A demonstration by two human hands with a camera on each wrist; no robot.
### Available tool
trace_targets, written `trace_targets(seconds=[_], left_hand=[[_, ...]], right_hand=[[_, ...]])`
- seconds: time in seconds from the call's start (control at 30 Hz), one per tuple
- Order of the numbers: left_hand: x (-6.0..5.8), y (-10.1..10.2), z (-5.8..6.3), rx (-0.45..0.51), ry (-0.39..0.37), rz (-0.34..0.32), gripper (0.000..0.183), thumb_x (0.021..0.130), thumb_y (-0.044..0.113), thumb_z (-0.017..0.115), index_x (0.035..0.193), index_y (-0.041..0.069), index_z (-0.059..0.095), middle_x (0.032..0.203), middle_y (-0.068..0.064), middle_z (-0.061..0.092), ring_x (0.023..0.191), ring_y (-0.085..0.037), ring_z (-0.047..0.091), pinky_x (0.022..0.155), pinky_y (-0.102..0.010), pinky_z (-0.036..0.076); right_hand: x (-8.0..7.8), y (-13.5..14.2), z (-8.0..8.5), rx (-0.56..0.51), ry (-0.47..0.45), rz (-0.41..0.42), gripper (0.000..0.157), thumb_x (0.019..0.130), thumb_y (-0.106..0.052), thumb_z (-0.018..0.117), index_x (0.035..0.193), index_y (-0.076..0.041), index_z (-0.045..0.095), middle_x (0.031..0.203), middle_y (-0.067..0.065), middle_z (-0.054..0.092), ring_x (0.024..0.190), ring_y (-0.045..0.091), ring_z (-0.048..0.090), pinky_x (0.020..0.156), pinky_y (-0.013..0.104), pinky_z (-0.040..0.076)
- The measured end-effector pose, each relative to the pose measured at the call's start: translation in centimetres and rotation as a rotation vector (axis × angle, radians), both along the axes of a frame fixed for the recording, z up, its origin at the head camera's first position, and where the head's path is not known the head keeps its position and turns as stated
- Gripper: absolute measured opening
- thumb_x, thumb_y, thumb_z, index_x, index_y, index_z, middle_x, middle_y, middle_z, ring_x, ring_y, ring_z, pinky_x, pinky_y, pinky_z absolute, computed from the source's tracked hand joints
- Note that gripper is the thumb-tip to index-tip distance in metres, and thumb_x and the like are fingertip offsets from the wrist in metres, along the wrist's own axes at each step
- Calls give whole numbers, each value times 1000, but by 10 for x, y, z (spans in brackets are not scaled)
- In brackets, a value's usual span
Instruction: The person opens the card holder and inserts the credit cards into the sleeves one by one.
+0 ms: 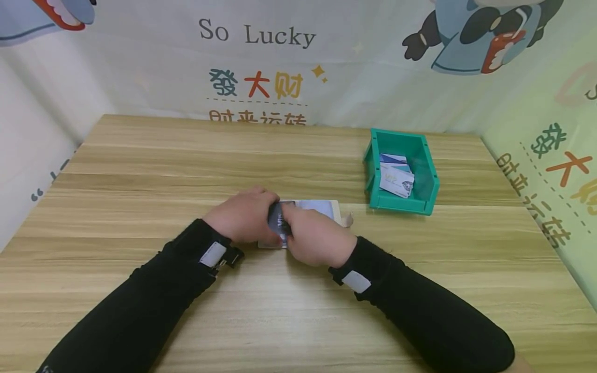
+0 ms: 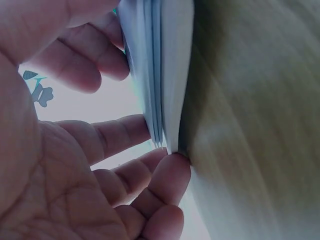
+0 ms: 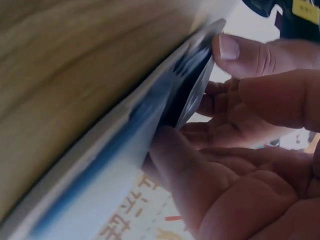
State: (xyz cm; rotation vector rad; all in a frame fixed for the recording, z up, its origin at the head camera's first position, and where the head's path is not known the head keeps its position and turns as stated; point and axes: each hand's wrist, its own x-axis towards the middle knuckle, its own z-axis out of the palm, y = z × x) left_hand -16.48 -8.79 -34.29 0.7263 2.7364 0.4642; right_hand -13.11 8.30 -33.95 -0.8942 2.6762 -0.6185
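A pale, flat card holder [image 1: 330, 208] lies open on the table, a bluish sleeve showing on its right half. On its left part a dark card [image 1: 277, 221] stands tilted up between my two hands. My left hand [image 1: 243, 216] grips the holder's left end; its fingertips [image 2: 172, 172] are at the edge, and its thumb presses the card's far end in the right wrist view. My right hand [image 1: 322, 235] pinches the dark card, with a digit against its near end. Palms and fingers hide much of the card and holder.
A green bin [image 1: 404, 205] stands at the back right, with several cards [image 1: 396, 179] inside. A small light tab [image 1: 347, 220] sticks out by the holder's right end. The wooden table [image 1: 275, 321] meets printed cloth walls [image 1: 354, 98] at the back and sides.
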Motion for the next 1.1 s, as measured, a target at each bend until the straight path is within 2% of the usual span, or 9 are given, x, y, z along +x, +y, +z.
trace_targets(seconds=[0.1,0.2,0.27,0.37,0.47,0.53,0.63,0.87,1.1], left_hand=[[0,1,0,3,5,-6,71,59,49,81,114,10,59,108,-5,53,90,-20,47,76,-36,45],[1,4,1,-5,7,-2,71,59,48,81,115,9,58,108,-5,52,89,-20,47,75,-37,44],[2,6,0,-14,3,7,74,58,46,81,117,9,57,108,-5,51,87,-21,47,73,-36,45],[3,9,-1,-20,-8,23,78,58,44,82,121,8,54,106,-4,50,84,-21,48,69,-35,45],[3,10,-2,-15,-22,34,80,59,44,82,125,8,52,104,-2,48,83,-20,47,68,-34,45],[3,10,-3,-12,-30,38,81,60,45,82,126,9,51,104,-2,48,83,-20,47,68,-35,45],[2,9,-3,-13,-34,38,82,60,46,82,126,9,50,105,-3,47,84,-20,47,69,-35,45],[0,7,-5,10,-40,40,82,60,45,82,126,9,50,107,-3,47,85,-20,47,72,-35,44],[1,2,-4,26,-60,63,85,60,44,83,129,10,48,111,-5,47,87,-22,47,72,-37,45]], right_hand=[[4,-1,2,36,21,21,14,91,-8,50,104,-7,54,83,1,60,70,10,55,67,27,49],[3,4,9,72,10,-8,15,91,-10,50,104,-9,59,83,0,60,68,10,54,63,27,48],[-1,12,15,106,11,-46,25,92,-13,49,114,-9,60,93,2,62,72,11,54,66,28,49],[-9,28,22,167,23,-94,35,94,-19,51,128,-9,56,113,5,61,85,12,55,77,32,50],[-14,47,25,247,33,-85,37,93,-23,55,128,-9,57,121,6,60,91,12,54,85,35,49],[-15,57,23,291,23,-64,34,91,-24,59,122,-9,62,114,5,63,85,13,54,82,34,50],[-12,67,13,320,66,-25,29,89,-23,63,113,-8,67,105,5,65,80,12,55,79,33,51],[-6,68,0,325,199,-41,24,85,-22,65,104,-7,68,91,4,66,68,13,53,69,31,51],[-8,65,-3,331,210,-1,25,84,-26,69,102,-9,67,86,0,64,65,11,51,64,27,49]])
